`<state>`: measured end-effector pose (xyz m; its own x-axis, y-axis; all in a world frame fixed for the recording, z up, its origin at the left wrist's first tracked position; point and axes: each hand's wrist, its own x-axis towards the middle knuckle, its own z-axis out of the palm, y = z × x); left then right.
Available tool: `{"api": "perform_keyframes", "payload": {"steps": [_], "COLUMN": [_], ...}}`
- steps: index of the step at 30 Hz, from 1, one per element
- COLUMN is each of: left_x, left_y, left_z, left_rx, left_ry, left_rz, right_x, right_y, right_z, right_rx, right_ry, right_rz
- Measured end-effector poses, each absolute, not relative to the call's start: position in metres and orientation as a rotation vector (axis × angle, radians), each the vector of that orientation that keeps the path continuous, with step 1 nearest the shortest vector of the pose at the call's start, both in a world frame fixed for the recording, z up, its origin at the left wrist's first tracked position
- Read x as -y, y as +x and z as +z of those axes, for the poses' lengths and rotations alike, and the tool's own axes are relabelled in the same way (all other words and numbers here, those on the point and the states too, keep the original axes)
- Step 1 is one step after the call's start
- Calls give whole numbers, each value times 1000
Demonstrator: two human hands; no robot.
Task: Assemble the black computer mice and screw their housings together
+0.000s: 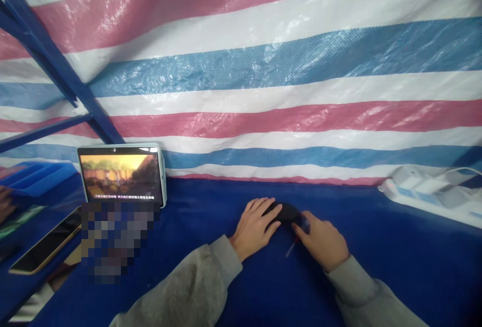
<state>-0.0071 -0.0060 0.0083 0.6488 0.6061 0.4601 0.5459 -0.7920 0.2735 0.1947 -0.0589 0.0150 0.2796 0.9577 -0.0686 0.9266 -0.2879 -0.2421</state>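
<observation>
A dark, smooth, rounded thing shaped like a computer mouse (285, 212) lies on the blue tabletop (271, 287) between my hands. My left hand (256, 227) holds it from the left, fingers laid over its far side and thumb on the near side. At its right end, my right hand (324, 242) is closed around a small screwdriver (290, 249). The thin shaft points down and left, with a bit of red near the fingers and a clear bluish part at the handle. Whether my right fingers also touch the mouse, I cannot tell.
A tablet (121, 174) playing a video stands at the left, with a phone (48, 241) nearer me. Beyond are a blue tray (39, 179) and another person's blurred hand (5, 204). A white power strip (425, 199) with plugs lies at right, before a striped sheet (286, 66).
</observation>
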Motion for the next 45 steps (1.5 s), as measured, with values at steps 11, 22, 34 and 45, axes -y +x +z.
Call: {"api": "perform_keyframes", "payload": {"steps": [11, 22, 34, 45], "left_x": [6, 7, 5, 5], "left_y": [-7, -7, -7, -6], "left_z": [6, 6, 5, 4], "left_rx": [-912, -847, -800, -798], "left_ry": [2762, 2814, 2862, 2875], "left_rz": [814, 773, 809, 820], "right_x": [43, 51, 52, 53], "right_y": [208, 200, 201, 201], "right_z": [53, 11, 14, 14], "right_rx": [1220, 1525, 1466, 1490], "right_ry": [-1501, -1339, -1412, -1357], "right_rz": [15, -252, -131, -182]}}
